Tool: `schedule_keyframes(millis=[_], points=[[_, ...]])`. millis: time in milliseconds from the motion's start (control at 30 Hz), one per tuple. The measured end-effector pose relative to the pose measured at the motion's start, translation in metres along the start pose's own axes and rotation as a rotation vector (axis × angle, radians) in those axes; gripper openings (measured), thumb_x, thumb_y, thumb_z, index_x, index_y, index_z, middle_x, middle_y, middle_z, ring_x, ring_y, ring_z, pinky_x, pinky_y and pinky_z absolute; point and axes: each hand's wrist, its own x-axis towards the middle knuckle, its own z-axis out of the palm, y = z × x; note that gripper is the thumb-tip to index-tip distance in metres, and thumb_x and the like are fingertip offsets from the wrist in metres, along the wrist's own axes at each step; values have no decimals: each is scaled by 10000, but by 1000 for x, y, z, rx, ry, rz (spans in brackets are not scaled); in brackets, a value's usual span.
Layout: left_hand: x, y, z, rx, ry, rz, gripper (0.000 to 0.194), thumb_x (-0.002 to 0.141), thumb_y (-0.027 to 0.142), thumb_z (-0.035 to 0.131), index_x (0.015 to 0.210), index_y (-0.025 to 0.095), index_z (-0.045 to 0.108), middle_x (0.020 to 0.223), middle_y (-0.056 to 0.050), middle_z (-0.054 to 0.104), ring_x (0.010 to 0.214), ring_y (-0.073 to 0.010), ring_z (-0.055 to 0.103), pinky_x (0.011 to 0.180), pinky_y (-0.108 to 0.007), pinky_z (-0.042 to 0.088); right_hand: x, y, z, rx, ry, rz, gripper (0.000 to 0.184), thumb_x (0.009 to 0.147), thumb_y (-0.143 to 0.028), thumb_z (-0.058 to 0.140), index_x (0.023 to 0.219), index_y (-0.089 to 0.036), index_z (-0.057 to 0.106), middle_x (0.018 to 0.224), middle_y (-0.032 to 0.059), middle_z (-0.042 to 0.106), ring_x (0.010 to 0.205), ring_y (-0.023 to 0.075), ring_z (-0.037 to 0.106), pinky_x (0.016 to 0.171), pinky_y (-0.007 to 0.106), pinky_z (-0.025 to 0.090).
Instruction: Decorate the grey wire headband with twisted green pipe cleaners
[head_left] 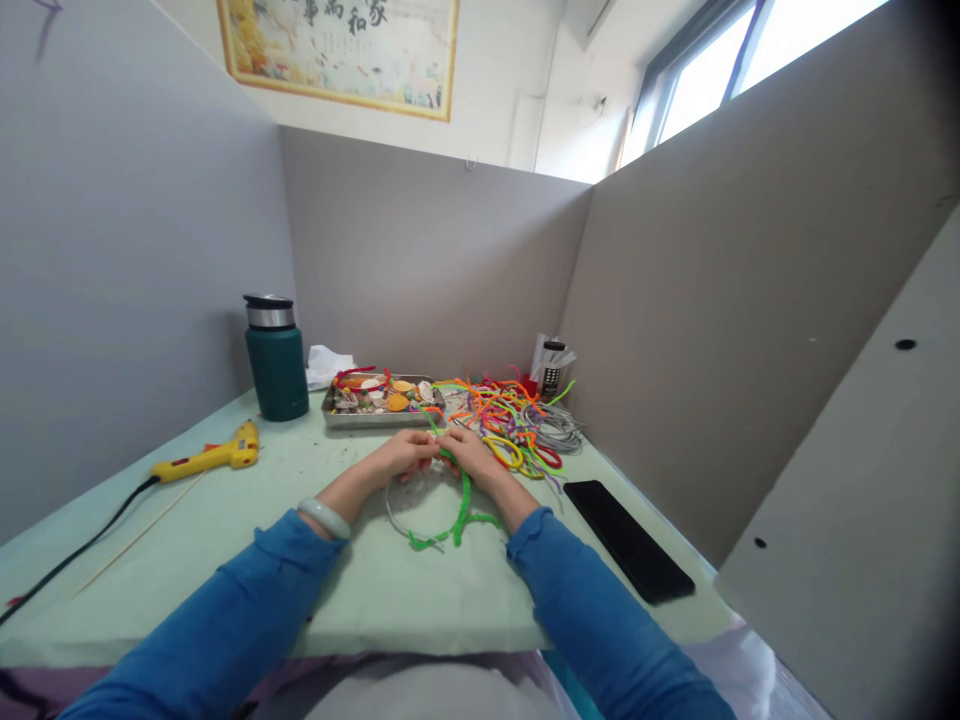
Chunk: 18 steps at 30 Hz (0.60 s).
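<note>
Both hands meet above the middle of the table, their fingertips pinched together at the far side of a grey wire ring (391, 512). My left hand (405, 455) grips the ring on its far left part. My right hand (466, 455) is closed on a fuzzy green pipe cleaner (463, 500), which runs along the ring's right side. One green end sticks up beyond the fingers, and other green ends splay out at the near side. The ring's left stretch is bare wire. The fingers hide the exact pinch point.
Behind my hands lie a metal tray (375, 420) of shells and a heap of coloured pipe cleaners (510, 410) beside coiled grey wire (559, 430). A green bottle (277, 365) and a yellow glue gun (206, 460) with its cord are left; a black phone (626, 540) is right. Partitions (435, 260) surround the table.
</note>
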Motion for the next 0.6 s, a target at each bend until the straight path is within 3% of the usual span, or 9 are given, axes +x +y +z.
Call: schedule_keyframes(millis=[600], points=[[1,-3,-2,18,20,31,260,698,380,610,632,152,502,478,46,461,313,-34,295,334,-213,227,3,6,-2,-22,-8,-65,264,781,-398,526,659,-166,489,465,-58,453,347,57,365,342,188,271]])
